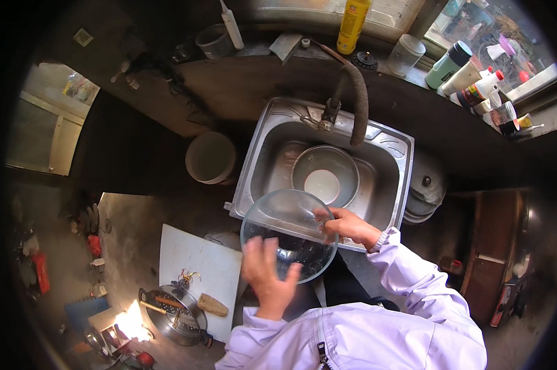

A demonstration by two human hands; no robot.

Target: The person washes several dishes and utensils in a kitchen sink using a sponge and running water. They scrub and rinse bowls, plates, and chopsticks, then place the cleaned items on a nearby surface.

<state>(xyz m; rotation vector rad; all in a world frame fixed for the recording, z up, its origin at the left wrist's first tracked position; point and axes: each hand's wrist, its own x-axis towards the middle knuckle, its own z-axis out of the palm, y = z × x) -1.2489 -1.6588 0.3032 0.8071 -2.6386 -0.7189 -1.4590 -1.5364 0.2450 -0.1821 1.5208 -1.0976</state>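
Note:
A clear glass bowl is held up at the near edge of a stainless steel sink. My right hand grips its right rim, with fingertips seen through the glass. My left hand, blurred by motion, overlaps the bowl's near left rim, its fingers and thumb apart. Whether it touches the glass is hard to tell. Inside the sink, beyond the glass bowl, sits a round metal basin with a white round dish in it. The glass bowl partly covers the basin's near side.
A faucet with a wrapped, curved spout arches over the sink. Left of it stands a bucket; stacked pot lids lie right. A metal pot rests by a white board. Bottles, including a yellow one, line the sill.

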